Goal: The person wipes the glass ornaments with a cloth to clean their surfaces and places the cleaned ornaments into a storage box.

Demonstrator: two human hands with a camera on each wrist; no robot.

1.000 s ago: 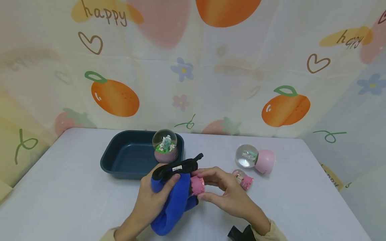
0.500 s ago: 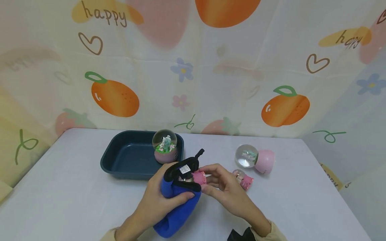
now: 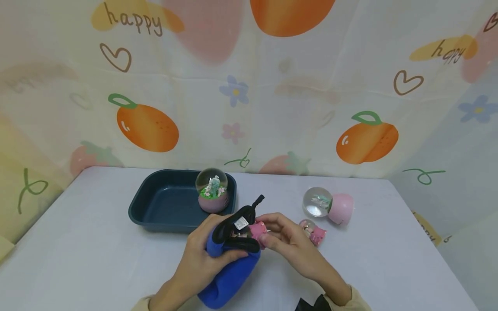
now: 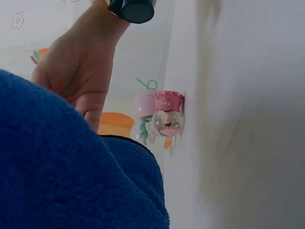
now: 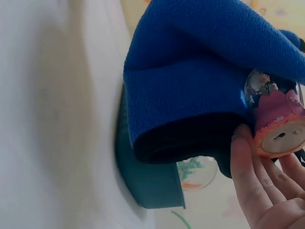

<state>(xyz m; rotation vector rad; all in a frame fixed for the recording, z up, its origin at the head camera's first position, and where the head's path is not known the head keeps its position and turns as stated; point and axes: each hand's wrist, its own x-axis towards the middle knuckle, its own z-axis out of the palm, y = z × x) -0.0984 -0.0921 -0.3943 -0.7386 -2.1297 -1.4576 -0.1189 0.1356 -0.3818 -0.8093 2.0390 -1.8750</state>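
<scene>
My left hand (image 3: pixel 204 248) grips a blue fleecy cloth pouch (image 3: pixel 237 276) with black edging, a white label and a short black loop. A small snow globe with a pink base (image 3: pixel 257 230) sits sideways in the pouch's mouth, its glass end partly covered by the fabric. Fingers and thumb of my right hand (image 3: pixel 295 242) pinch that pink base. From the right wrist view, the globe's pale underside (image 5: pixel 286 138) shows beside the fingertips. In the left wrist view, blue fabric fills the lower left and hides my left fingers.
A dark teal tray (image 3: pixel 134 211) stands at the back left, with a snow globe (image 3: pixel 214 201) upright at its right end. To the right, a larger pink-based snow globe (image 3: pixel 341 209) lies sideways. Another small one (image 3: pixel 318 235) lies near my right hand.
The left hand has turned the pouch so that its mouth and label face up more. The small globe has tilted with it, and the right thumb has moved onto its base.
</scene>
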